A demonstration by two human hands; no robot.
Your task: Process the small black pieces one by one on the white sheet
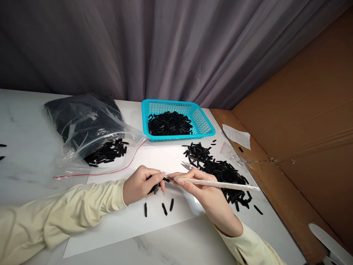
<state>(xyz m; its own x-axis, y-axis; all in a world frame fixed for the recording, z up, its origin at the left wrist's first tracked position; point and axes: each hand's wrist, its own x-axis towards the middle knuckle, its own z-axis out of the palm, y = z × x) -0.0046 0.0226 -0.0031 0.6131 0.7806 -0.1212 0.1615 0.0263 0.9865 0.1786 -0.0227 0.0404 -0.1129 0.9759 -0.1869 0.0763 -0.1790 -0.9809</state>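
My left hand is closed around several small black plastic strips, with one strip end poking out between thumb and forefinger. In my right hand is a slim craft knife with a pale handle, held like a pen. Its tip meets the strip at my left fingertips; the exact contact is too small to see. Pointed metal blades, like those of small snips, show just beyond my right fingers; the rest is hidden. Below my hands, a few loose strips lie on a white sheet.
A blue basket at the back holds many black strips. At left lies a large clear zip bag, its open mouth spilling strips. A pile of strips spreads at right, before a cardboard wall. A paper slip lies by the edge.
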